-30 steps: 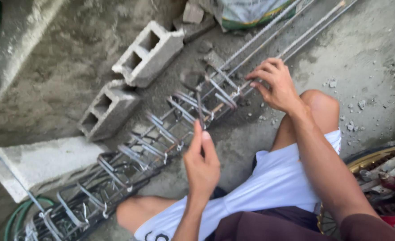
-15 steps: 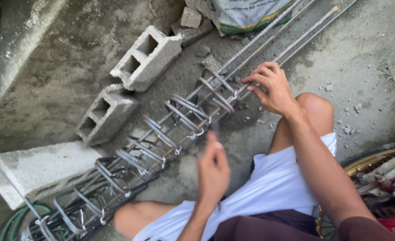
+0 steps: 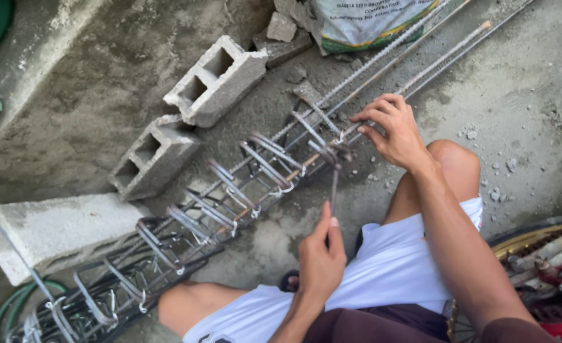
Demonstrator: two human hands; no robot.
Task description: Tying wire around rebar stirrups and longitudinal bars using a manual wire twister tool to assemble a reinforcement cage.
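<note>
Nearest the camera, the left hand (image 3: 321, 254) is raised in front of the white shorts (image 3: 389, 279), fingers curled together and pinching the lower end of a thin metal tool (image 3: 334, 187) that stands nearly upright; its upper end reaches the rebar cage (image 3: 230, 190) at the nearest tied stirrup. The forearm comes up from the bottom edge, wrist bent slightly back. Just beyond, the right hand (image 3: 392, 130) stretches out over the bent knee, its arm running down to the lower right corner; thumb and fingers close on the long bars where the last stirrup sits, gripping the steel with the knuckles upward. The cage lies slantwise on the concrete floor (image 3: 522, 101), from the lower left up towards the top right, its square stirrups bound with wire ties, the bare long bars running on past the right hand. Behind the cage lie two hollow concrete blocks (image 3: 214, 79), on their sides with their cells showing empty, and a pale slab (image 3: 52, 228) to the left. Farthest off, a printed sack (image 3: 370, 22) rests by broken rubble.
</note>
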